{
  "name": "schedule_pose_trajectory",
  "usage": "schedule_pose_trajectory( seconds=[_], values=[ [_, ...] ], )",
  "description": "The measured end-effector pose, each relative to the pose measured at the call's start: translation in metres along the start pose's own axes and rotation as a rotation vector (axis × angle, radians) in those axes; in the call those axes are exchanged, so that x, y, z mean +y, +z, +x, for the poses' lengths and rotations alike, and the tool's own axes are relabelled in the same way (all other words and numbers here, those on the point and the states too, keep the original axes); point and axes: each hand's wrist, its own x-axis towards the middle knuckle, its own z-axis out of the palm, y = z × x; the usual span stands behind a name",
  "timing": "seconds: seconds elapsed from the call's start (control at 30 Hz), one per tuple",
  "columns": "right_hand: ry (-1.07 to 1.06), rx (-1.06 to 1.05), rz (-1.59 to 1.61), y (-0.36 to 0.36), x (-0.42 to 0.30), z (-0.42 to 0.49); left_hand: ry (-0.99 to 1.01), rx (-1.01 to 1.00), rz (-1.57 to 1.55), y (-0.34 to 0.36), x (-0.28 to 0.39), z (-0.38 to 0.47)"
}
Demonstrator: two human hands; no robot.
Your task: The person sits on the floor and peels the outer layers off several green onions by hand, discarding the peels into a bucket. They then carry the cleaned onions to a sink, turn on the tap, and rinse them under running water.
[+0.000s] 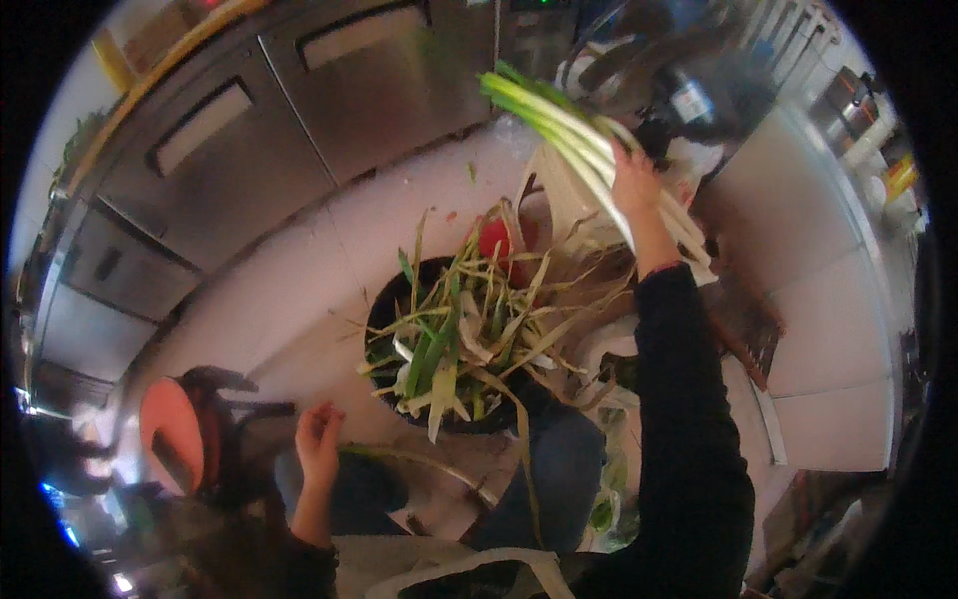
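My right hand [636, 180] is stretched far forward and grips a bunch of large green onions or leeks [557, 123]. Their green ends point to the upper left, while other pale stalks [685, 228] show beyond the hand. My left hand [319, 442] is at the lower left, fingers loosely curled, and I see nothing in it. Between my arms, in front of my knees, stands a dark round tub [376, 314] heaped with dry leaves and green trimmings [456, 337]. A single long stalk [426, 460] lies across between my legs.
Stainless-steel cabinets [374, 67] line the far side. A plastic bag [565, 187] and a red object [495, 238] are behind the tub. To the left is a round orange-topped item [172, 434]. A brown crate [748, 322] sits on the right beside a pale panel [816, 284].
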Motion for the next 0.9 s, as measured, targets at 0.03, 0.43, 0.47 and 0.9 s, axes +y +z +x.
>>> schedule_pose_trajectory(
  seconds=[0.03,0.43,0.47,0.9],
  values=[
    [-0.022,0.048,-0.011,0.009,0.004,0.0,0.045,0.008,-0.076,0.0,-0.002,0.0],
    [-0.635,0.257,0.642,-0.111,-0.156,-0.079,0.071,0.483,-0.421,-0.052,0.004,0.066],
    [-0.757,0.08,0.706,-0.133,-0.193,-0.118,0.026,0.574,-0.531,-0.059,0.002,0.072],
    [-0.464,-1.165,0.384,0.077,-0.431,-0.539,-0.227,0.366,-0.915,-0.096,-0.034,0.088]
  ],
)
